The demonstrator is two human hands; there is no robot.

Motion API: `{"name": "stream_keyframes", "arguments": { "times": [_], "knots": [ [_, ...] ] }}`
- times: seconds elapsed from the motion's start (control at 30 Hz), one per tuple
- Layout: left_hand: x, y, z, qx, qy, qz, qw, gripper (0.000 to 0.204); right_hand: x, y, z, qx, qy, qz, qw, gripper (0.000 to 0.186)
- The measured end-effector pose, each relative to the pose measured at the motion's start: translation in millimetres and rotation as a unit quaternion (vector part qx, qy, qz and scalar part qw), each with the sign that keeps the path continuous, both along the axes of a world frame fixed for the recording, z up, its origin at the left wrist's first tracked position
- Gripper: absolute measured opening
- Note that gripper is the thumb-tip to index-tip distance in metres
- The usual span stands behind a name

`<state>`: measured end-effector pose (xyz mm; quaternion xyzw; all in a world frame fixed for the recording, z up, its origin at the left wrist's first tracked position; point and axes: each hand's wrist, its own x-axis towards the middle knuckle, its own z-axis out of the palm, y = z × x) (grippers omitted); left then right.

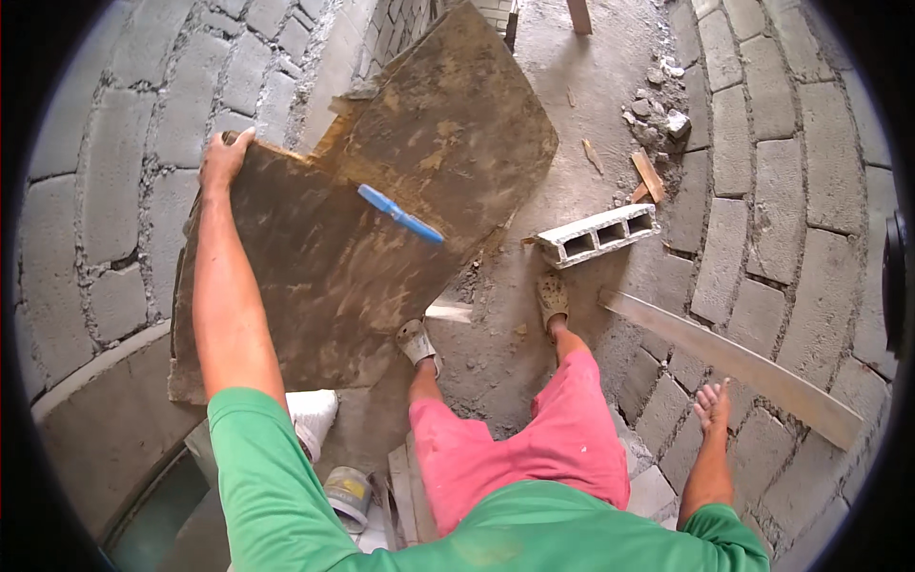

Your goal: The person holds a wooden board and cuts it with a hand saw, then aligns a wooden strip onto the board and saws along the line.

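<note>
At left, grips with the left hand (224,160) a brown board (324,286) by its upper edge. On this board, shows a blue tool (400,212); then, on the floor (543,110), a hollow block (581,229). At right, has the right hand (713,408) released near a plank (743,367).

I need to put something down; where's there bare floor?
Mostly bare floor runs between the board in the left hand and the rubble, beyond the hollow block. It's crowded by the wood scraps right there, and around the bucket at lower left.
</note>
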<state>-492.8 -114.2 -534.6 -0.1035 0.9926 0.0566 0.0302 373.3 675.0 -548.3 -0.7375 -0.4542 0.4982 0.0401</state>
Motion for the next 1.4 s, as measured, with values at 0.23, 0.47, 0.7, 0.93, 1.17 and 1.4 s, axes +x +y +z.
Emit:
{"name": "stream_keyframes", "arguments": {
  "times": [0.23,0.47,0.7,0.93,1.17,1.4],
  "knots": [
    [9,-3,7,-0.025,-0.009,-0.010,1.000,0.088,-178,-161,-94,-0.006,-0.018,0.293,0.956,0.034],
    [-10,-7,-19,-0.023,0.018,-0.024,0.999,0.093,-557,-436,-153,0.132,0.240,0.703,0.656,0.084],
    [-1,13,-46,-0.256,0.234,-0.168,0.923,0.076,-604,-499,-193,0.023,0.214,0.725,0.654,0.059],
    [5,90,-104,-0.245,-0.192,-0.328,0.892,0.063,-614,-503,-183,0.047,0.210,0.726,0.653,0.050],
    [30,96,-105,-0.226,-0.106,-0.290,0.924,0.061,-658,-519,-126,0.028,0.225,0.726,0.649,0.046],
    [54,104,-83,-0.183,-0.096,-0.308,0.929,0.051,-612,-508,-121,0.083,0.236,0.709,0.659,0.051]
  ]
}}
